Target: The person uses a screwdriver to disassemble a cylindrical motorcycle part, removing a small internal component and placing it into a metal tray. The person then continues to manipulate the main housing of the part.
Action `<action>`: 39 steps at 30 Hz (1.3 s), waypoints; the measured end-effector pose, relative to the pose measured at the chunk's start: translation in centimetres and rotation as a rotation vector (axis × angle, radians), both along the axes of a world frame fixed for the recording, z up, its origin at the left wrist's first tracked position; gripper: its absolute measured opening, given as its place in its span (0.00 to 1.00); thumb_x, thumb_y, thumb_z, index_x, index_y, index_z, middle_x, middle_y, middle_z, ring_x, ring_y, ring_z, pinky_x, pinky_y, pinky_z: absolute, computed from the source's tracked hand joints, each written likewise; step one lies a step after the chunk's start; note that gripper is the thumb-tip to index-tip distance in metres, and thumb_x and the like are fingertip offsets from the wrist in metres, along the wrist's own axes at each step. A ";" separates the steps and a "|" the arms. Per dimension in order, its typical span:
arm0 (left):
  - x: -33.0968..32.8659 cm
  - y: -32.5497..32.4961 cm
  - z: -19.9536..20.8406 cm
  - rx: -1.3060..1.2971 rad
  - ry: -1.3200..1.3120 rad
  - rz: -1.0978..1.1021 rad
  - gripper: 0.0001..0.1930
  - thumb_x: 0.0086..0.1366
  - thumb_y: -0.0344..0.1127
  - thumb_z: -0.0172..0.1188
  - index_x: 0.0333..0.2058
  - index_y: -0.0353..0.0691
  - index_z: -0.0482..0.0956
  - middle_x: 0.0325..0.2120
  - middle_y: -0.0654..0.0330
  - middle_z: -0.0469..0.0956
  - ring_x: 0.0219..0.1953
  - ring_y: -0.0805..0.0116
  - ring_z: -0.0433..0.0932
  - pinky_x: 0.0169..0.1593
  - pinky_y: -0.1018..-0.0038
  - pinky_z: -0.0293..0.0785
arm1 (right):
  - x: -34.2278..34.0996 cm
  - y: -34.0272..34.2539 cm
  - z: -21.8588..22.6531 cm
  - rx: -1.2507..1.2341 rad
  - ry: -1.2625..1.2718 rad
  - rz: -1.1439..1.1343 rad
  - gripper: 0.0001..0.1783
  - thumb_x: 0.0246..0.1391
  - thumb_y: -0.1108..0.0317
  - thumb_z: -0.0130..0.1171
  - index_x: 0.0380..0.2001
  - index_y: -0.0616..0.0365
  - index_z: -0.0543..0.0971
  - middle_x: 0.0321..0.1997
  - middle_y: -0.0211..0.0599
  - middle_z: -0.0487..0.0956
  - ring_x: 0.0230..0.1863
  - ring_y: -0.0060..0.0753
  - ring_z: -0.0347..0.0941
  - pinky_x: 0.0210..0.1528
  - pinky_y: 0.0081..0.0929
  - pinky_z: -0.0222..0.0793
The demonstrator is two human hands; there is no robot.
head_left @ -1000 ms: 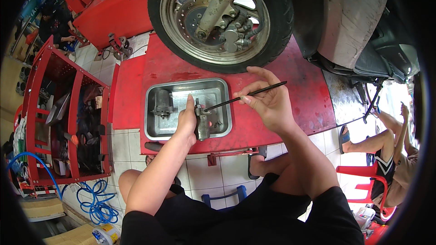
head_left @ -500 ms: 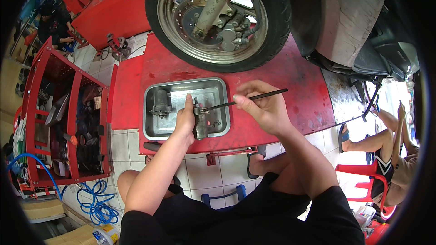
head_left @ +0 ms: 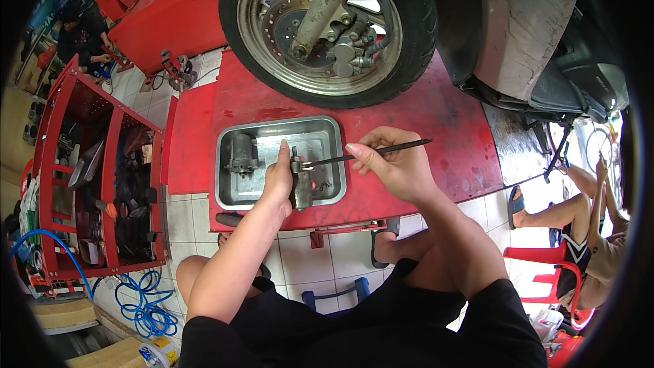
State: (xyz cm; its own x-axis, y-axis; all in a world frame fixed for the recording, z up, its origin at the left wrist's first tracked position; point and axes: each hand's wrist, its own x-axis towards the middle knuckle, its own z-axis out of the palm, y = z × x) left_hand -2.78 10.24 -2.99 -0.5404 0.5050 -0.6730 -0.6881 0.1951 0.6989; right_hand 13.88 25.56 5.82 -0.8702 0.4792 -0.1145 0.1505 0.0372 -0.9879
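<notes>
1. Clasping the metal part over the near rim of the tray, the left grip could drop it if pressure twists it.
2. Near three o'clock, the right grip pinches the dark rod; a skidding tip might jab the left grip.
3. At the metal part's ten o'clock, a sudden slip could knock the metal cylinder.

Flr is laid w/ wht tiles. At L, a red metal shelf unit is stocked w/ misc. items; blue hose is coiled nr. its base. Red chair is set at R, which is brightly lit.
</notes>
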 end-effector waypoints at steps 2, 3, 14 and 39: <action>0.0 0.1 0.0 0.000 0.000 0.000 0.33 0.71 0.66 0.45 0.42 0.35 0.76 0.26 0.54 0.79 0.20 0.60 0.78 0.25 0.65 0.78 | 0.0 -0.1 -0.5 0.049 0.162 -0.017 0.11 0.56 0.75 0.67 0.39 0.67 0.77 0.35 0.37 0.82 0.38 0.20 0.79 0.41 0.21 0.77; 0.0 0.1 0.0 0.000 0.000 0.000 0.33 0.71 0.66 0.45 0.42 0.35 0.76 0.26 0.54 0.79 0.20 0.60 0.78 0.25 0.65 0.78 | -0.1 -0.3 -0.7 0.073 0.243 -0.025 0.10 0.56 0.74 0.67 0.38 0.67 0.78 0.34 0.37 0.83 0.36 0.20 0.79 0.40 0.21 0.77; 0.2 0.0 0.2 0.007 -0.009 -0.002 0.33 0.71 0.66 0.45 0.42 0.35 0.76 0.26 0.55 0.78 0.20 0.60 0.78 0.25 0.65 0.78 | 0.2 0.0 0.0 0.039 0.065 0.000 0.08 0.53 0.76 0.68 0.36 0.65 0.79 0.34 0.33 0.84 0.37 0.20 0.79 0.39 0.18 0.74; -1.0 -1.2 0.1 -0.066 0.090 0.035 0.32 0.70 0.66 0.48 0.41 0.37 0.77 0.26 0.55 0.78 0.20 0.60 0.78 0.25 0.64 0.75 | -0.9 -0.9 -3.1 0.452 0.003 0.205 0.04 0.53 0.80 0.62 0.33 0.66 0.81 0.28 0.42 0.84 0.26 0.27 0.79 0.29 0.23 0.72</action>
